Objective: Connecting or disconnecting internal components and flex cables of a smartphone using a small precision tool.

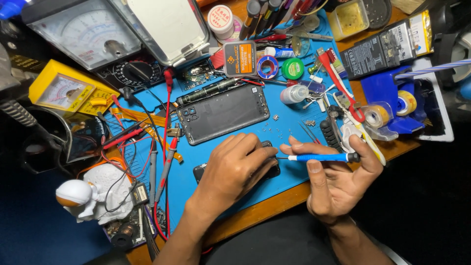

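Observation:
My left hand (235, 169) lies palm down over a dark phone (200, 172) on the blue work mat (289, 127), gripping it and hiding most of it. My right hand (338, 179) holds a small screwdriver (321, 157) with a blue handle and black cap, lying sideways. Its thin tip points left and meets the phone's edge under my left fingers. A grey phone back cover (223, 113) with a camera cut-out lies flat on the mat just beyond my left hand. Tiny loose screws (275, 117) are scattered to the cover's right.
Two analogue multimeters (88, 32) (64, 91) with red and black probe leads (164, 147) crowd the left. Tweezers (309, 131), a small white bottle (293, 94), solder rolls (268, 66), phone batteries (385, 46) and a blue tape dispenser (390, 105) sit behind and right. A white astronaut figure (91, 196) stands near left.

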